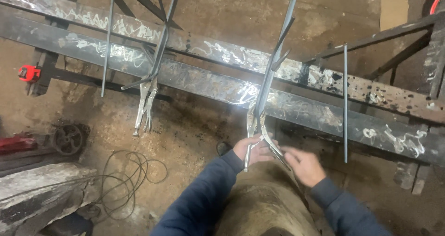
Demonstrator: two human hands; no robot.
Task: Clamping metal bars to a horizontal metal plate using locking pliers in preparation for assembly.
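Hands on shiny steel locking pliers point(257, 127) clamped to long dark steel beam point(208, 80): left hand point(248, 149) grips one handle, right hand point(303, 164) loosely open at other. Second pliers point(145, 107) already clamped further left; pliers handles not yet closed.

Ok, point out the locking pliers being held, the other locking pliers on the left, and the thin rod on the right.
Held locking pliers point(256, 124): head view, jaw end above the left hand point(250, 149).
Left locking pliers point(145, 107): head view, mid handles.
Thin rod point(345, 106): head view, mid shaft.
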